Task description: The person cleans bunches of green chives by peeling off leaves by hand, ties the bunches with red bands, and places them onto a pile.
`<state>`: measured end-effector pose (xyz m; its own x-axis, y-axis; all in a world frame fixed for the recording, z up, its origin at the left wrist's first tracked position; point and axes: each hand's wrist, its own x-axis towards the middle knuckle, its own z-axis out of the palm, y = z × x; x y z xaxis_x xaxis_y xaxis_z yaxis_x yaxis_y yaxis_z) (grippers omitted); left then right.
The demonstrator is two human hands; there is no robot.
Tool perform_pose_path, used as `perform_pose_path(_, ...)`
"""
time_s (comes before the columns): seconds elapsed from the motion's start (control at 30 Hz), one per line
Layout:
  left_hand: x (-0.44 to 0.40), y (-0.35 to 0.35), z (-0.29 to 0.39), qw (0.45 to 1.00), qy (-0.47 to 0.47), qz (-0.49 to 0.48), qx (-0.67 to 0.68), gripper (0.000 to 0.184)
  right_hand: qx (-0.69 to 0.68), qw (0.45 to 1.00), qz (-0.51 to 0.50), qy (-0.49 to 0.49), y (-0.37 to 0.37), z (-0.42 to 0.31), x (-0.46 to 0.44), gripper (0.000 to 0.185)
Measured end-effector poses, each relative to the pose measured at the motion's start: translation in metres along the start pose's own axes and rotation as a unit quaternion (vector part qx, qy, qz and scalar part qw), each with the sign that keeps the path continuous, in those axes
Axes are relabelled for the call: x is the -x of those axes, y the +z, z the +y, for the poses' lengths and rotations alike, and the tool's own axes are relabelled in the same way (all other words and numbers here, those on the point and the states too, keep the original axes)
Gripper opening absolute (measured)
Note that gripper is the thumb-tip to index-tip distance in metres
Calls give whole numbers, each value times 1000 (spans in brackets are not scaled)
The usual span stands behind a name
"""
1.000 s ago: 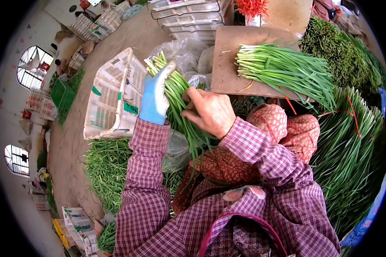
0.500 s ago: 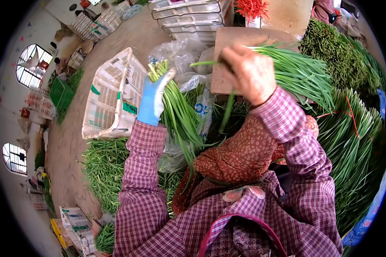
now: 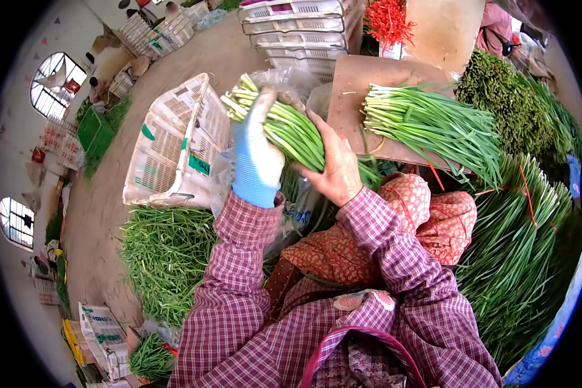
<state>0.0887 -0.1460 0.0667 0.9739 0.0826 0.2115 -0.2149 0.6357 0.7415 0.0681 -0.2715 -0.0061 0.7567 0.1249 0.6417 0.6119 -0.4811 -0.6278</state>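
A bunch of green stalks [image 3: 293,134] with pale ends toward the upper left lies between my two hands. My left hand [image 3: 257,155], in a blue and white glove, is closed round it near the pale ends. My bare right hand [image 3: 336,163] wraps the bunch further down, its thumb and fingers on either side. Right of my hands, another bunch of long green leaves [image 3: 433,123] rests on a brown board [image 3: 349,81], white ends facing left.
An empty-looking white crate [image 3: 168,145] stands at the left, above loose greens [image 3: 165,258]. Stacked white crates [image 3: 297,39] and red ties [image 3: 389,24] are at the top. Long leaves [image 3: 517,258] and a darker green heap [image 3: 507,97] lie at the right.
My right hand was over the board with a loose stalk half a second ago; now it is back on the bunch. The bunch has tilted flatter, and the view has shifted slightly.
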Motion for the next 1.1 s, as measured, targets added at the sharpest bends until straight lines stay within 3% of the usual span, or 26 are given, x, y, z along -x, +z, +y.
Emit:
perform_pose_path(0.03,-4,-10,1,998,-34,-35,35,16,-10,999,-25,20,2,6,0,85)
perform_pose_path(0.07,-6,-14,4,998,-51,-3,42,16,-19,998,-51,40,4,13,0,80)
perform_pose_path(0.13,-23,-42,18,999,6,-38,-30,24,14,998,-54,19,-1,14,1,72)
perform_pose_path(0.17,-30,-61,27,992,83,-59,-73,29,46,997,-57,1,-3,15,2,65)
perform_pose_path(0.23,-60,-125,53,988,126,-80,29,41,68,995,-68,21,-11,18,3,67)
perform_pose_path(0.3,-63,-123,68,978,86,-84,171,47,79,996,-39,18,-22,15,-3,69)
perform_pose_path(0.37,-37,-112,57,995,42,89,0,85,50,999,18,-9,-35,2,-18,69)
perform_pose_path(0.4,-30,-110,42,993,-48,103,15,95,32,999,38,-14,-40,-10,-26,69)
perform_pose_path(0.43,-23,-103,26,997,-68,38,22,99,36,990,103,-88,-38,-18,-33,61)
perform_pose_path(0.47,-17,-99,18,995,-88,-28,30,102,33,990,100,-90,-29,-10,-32,61)
perform_pose_path(0.53,-5,-74,41,994,-98,6,44,100,232,963,-131,-52,1,29,-16,44)
perform_pose_path(0.57,-22,-87,46,1000,7,22,-15,93,249,955,-155,-51,8,50,-3,40)
perform_pose_path(0.67,-17,-84,113,989,131,26,56,75,302,924,-229,-52,1,70,5,40)
perform_pose_path(0.73,-17,-81,120,976,196,96,22,69,227,956,-185,-6,-15,44,-15,42)
perform_pose_path(0.8,-19,-106,108,988,119,96,10,66,138,977,-160,17,-24,25,-40,48)
perform_pose_path(0.87,-19,-128,86,993,92,72,-34,63,-69,972,-223,32,-25,37,-57,55)
perform_pose_path(0.9,-15,-126,78,992,89,82,-45,63,-66,972,-222,28,-24,37,-60,55)
perform_pose_path(0.97,-9,-119,64,991,87,90,-51,63,-327,888,-302,117,-25,34,-63,53)
perform_pose_path(1.0,-7,-116,59,991,91,69,-71,62,-324,889,-302,114,-27,33,-65,53)
perform_pose_path(1.07,-6,-107,52,990,98,48,-89,61,-381,828,-356,208,-31,32,-66,45)
perform_pose_path(1.1,-5,-101,49,986,108,24,-127,58,-395,826,-343,208,-30,33,-65,42)
